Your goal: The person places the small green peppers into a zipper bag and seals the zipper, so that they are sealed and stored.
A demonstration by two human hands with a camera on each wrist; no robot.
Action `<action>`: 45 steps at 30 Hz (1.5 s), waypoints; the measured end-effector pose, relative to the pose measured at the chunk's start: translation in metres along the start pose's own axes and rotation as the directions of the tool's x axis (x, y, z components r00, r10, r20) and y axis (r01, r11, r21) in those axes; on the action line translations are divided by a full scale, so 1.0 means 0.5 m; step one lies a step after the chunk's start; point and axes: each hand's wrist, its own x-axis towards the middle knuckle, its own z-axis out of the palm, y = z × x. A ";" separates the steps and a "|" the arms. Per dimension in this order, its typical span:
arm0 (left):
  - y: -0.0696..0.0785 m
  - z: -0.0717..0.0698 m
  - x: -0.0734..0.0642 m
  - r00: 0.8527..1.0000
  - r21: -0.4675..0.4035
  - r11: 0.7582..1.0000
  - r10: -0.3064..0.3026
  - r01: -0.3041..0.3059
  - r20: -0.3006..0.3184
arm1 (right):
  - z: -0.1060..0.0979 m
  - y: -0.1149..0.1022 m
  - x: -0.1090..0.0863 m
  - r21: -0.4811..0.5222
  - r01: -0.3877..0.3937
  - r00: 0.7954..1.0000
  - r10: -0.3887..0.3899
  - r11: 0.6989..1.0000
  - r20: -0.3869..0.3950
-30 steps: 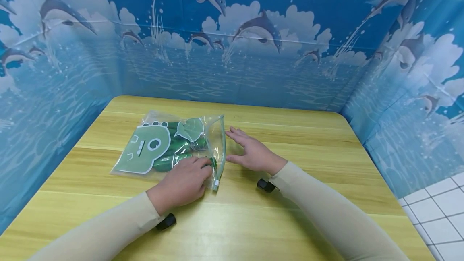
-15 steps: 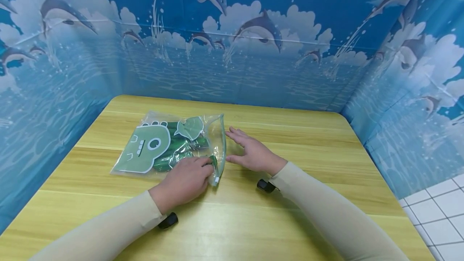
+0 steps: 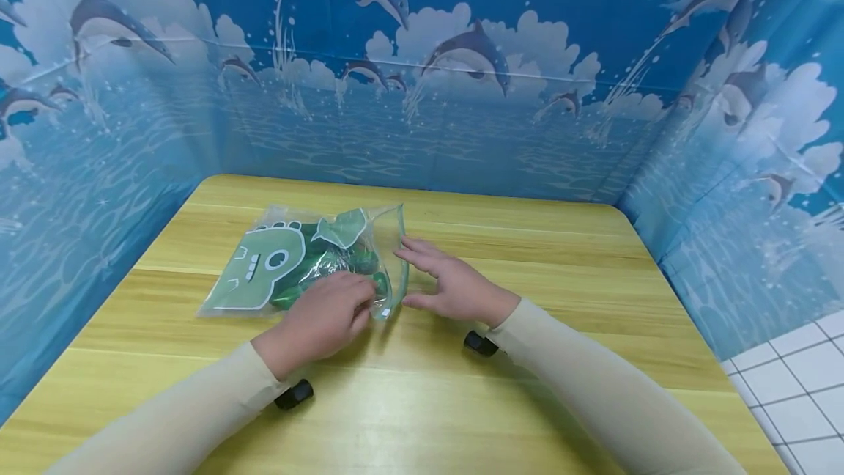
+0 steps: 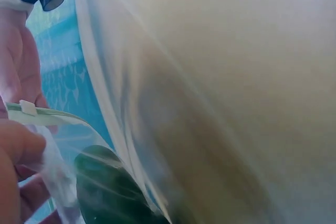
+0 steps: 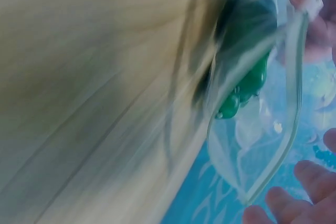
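Observation:
A clear zip bag (image 3: 260, 270) printed with a pale green monster lies on the table, its open end to the right. Shiny dark green rounded things (image 5: 254, 74) fill it; their kind I cannot tell. My left hand (image 3: 323, 317) pinches the near side of the bag by its mouth, thumb against fingers. Beside that grip, a white slider (image 4: 28, 107) sits on the zip strip. The mouth gapes in the right wrist view. My right hand (image 3: 455, 286), fingers spread, is at the far part of the mouth, fingertips right at its green strip (image 5: 295, 93).
The yellow wood-grain table (image 3: 527, 255) stretches out around the bag. Behind it and on both sides hangs a blue curtain (image 3: 435, 145) with dolphins. White floor tiles (image 3: 798, 387) show at the lower right. Each wrist carries a black camera (image 3: 480, 344).
My left hand has drawn the bag's near corner up and a little left, and the slider has moved with it. My right hand has shifted slightly left, up to the mouth's edge.

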 end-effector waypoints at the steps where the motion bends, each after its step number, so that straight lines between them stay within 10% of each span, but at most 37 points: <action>1: -0.002 -0.003 0.000 1.000 -0.005 1.000 0.001 -0.001 -0.008 | 0.001 -0.003 0.000 -0.010 0.018 1.000 -0.018 1.000 0.001; 22: -0.015 -0.048 0.002 0.986 -0.116 0.993 0.005 -0.025 -0.167 | 0.022 -0.058 0.009 -0.260 0.280 0.917 -0.338 0.924 -0.210; 45: -0.008 -0.057 0.006 0.972 -0.081 0.994 0.055 -0.075 -0.227 | 0.029 -0.065 0.011 -0.256 0.333 0.881 -0.396 0.907 -0.257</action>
